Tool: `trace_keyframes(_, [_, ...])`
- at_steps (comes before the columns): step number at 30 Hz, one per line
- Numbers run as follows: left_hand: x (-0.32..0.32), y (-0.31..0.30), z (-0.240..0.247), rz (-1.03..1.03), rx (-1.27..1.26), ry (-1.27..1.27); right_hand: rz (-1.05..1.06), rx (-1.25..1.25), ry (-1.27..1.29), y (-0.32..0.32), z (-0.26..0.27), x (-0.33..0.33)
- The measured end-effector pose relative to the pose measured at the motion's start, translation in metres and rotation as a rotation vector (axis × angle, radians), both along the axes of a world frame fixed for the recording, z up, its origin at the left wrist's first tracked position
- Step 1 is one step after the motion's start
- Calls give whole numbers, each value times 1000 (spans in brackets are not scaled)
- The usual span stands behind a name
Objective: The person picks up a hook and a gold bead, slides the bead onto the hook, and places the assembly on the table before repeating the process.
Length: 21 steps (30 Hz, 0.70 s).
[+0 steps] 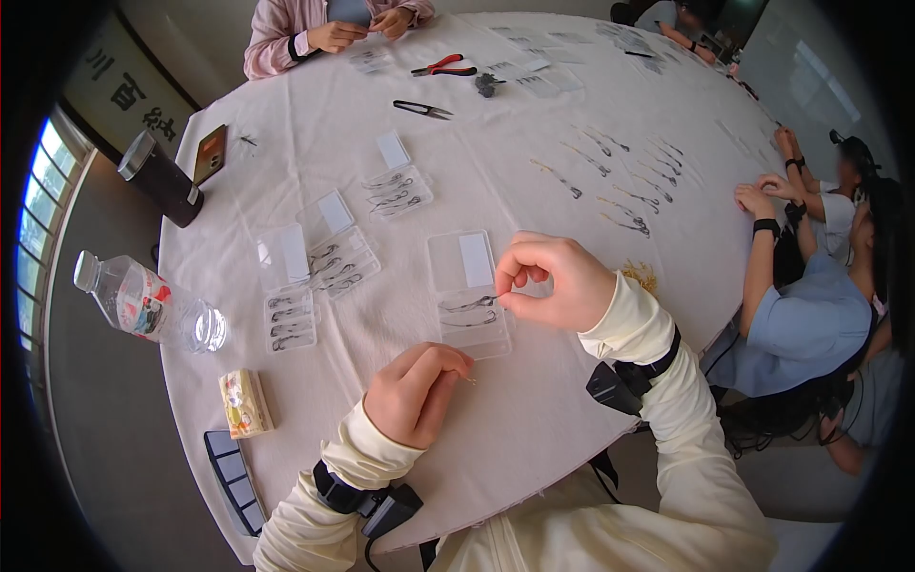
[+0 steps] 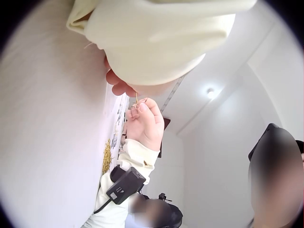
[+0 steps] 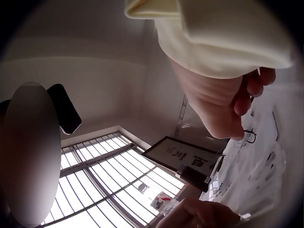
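Observation:
My right hand (image 1: pixel 558 281) pinches a dark hook-shaped piece (image 3: pixel 250 137) between thumb and forefinger, above an open clear plastic box (image 1: pixel 477 336). Inside that box lie dark hooked pieces (image 1: pixel 467 320), and a white label (image 1: pixel 476 260) is on its lid side. Nearer the table's front, my left hand (image 1: pixel 415 391) has its fingers curled, with a tiny golden piece (image 1: pixel 472 381) at the fingertips. The two hands are apart in the head view. What else the left fingers cover is hidden.
Filled clear boxes (image 1: pixel 291 319) stand left of the open one. A bottle (image 1: pixel 152 305), tissue pack (image 1: pixel 246 404), dark tumbler (image 1: pixel 164 181) and phone (image 1: pixel 211 154) line the left side. Golden pieces (image 1: pixel 640 276) lie right; hooked strands (image 1: pixel 624 224), snips (image 1: pixel 421 110) and pliers (image 1: pixel 444 67) lie farther back. People sit around.

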<state>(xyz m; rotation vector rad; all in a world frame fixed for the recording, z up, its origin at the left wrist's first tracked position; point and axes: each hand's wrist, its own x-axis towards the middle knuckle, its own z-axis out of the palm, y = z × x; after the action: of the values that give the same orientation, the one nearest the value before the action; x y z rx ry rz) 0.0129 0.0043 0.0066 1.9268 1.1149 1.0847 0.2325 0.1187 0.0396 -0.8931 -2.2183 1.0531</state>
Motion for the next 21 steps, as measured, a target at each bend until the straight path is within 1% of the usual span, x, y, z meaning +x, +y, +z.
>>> trace_keyframes(2, [-1,0,-3,-13,4,43,-40,95,-91,4,8,13])
trace_keyframes(3, [-1,0,-4,72,31,75,-54,151,-152,6,8,19])
trace_keyframes(4, [-1,0,-5,156,58,108,-53,151,-151,7,5,21])
trace_keyframes(5, [-1,0,-6,156,58,108,-62,200,-172,8,2,22])
trace_keyframes(7, [-1,1,-7,258,58,97,-71,248,-193,7,-1,19])
trace_keyframes(10, [-1,3,-7,254,77,97,-28,212,-136,-1,-8,1])
trace_keyframes(12, [-1,3,-6,252,81,103,44,339,-173,-7,-21,-8])
trace_keyframes(14, [-1,3,-6,252,85,108,39,369,-181,-12,-25,-12])
trace_keyframes(16, [-1,2,-7,250,97,103,18,554,-235,-17,-25,-16])
trace_keyframes(17, [-1,2,-6,253,97,103,21,555,-234,-22,-23,-18])
trace_keyframes(19, [-1,2,-6,249,84,80,-15,647,-299,-31,-18,-24])
trace_keyframes(21, [-2,2,-7,248,85,82,-20,626,-297,-32,-23,-25])
